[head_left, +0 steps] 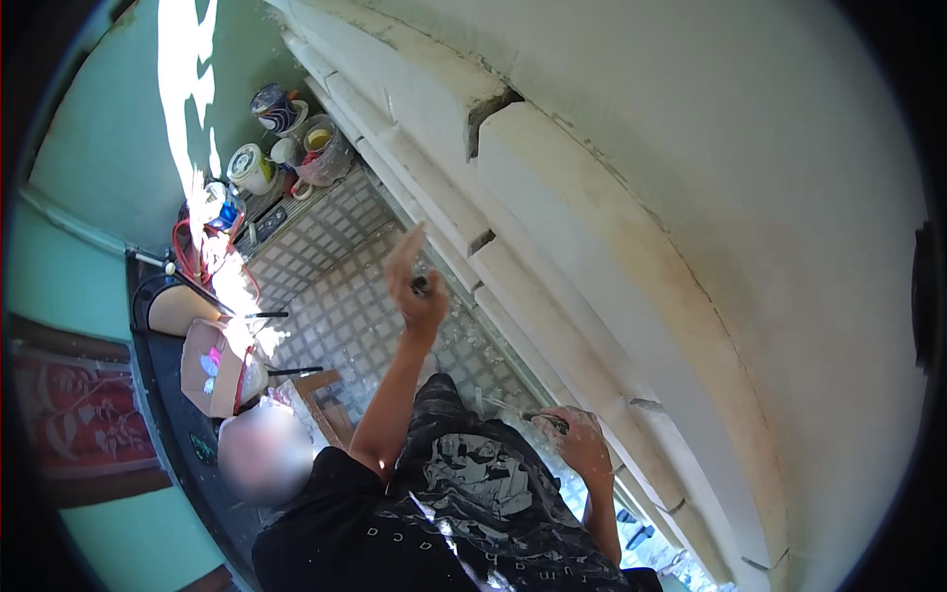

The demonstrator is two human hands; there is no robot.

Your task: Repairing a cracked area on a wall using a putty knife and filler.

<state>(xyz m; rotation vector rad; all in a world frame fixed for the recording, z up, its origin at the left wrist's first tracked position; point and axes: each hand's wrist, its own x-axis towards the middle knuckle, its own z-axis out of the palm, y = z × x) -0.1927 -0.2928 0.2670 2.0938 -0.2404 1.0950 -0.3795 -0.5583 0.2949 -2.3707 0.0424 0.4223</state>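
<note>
My left hand is raised in front of me over the tiled floor. Some of its fingers stretch out and look smeared, while the others curl around a small dark thing whose kind I cannot make out. Lower and to the right, my right hand, dusted white, is closed around the dark handle of what looks like a putty knife. Its thin end points left, in front of my dark trousers. Close to the right hand runs a pale stepped moulding along the wall, with dark gaps at its joints.
Several tubs and buckets stand on a slatted shelf at the far left. An open cardboard box sits on the dark counter, near a tan rounded object. Specks lie on the tiled floor. Bright sunlight hides some detail.
</note>
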